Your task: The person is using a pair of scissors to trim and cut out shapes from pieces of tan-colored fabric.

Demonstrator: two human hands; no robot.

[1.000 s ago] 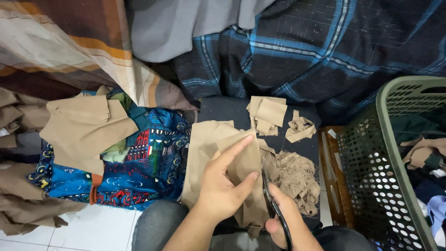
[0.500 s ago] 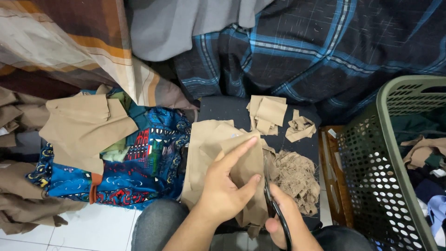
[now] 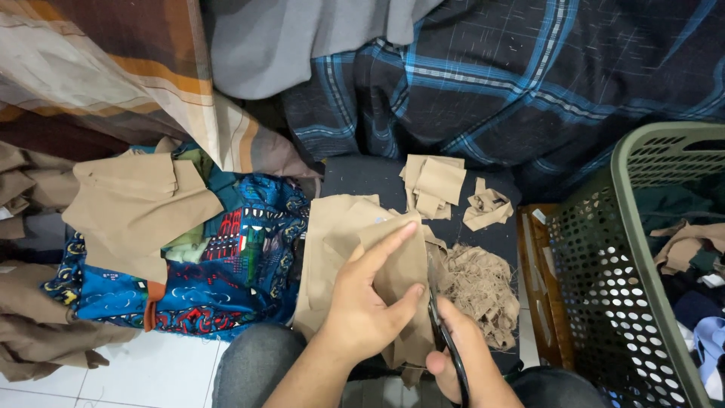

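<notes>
My left hand (image 3: 362,306) grips a folded piece of tan cloth (image 3: 343,242) over my lap, fingers spread on top of it. My right hand (image 3: 464,355) holds black scissors (image 3: 445,340), their blades at the right edge of that cloth. Right of the scissors lies a heap of frayed tan threads (image 3: 476,291). Small cut tan pieces (image 3: 434,185) and a crumpled tan scrap (image 3: 487,208) rest on a dark cushion (image 3: 362,177) further away.
A green perforated laundry basket (image 3: 619,257) with clothes stands at the right. At the left lie tan fabric pieces (image 3: 136,204) on blue patterned cloth (image 3: 226,272). A blue plaid blanket (image 3: 513,83) and a striped cloth (image 3: 113,68) hang behind. White tiles (image 3: 151,374) show below.
My left hand's fingers have shifted slightly on the tan cloth, and the scissors have moved a little along its edge. Nothing else has moved.
</notes>
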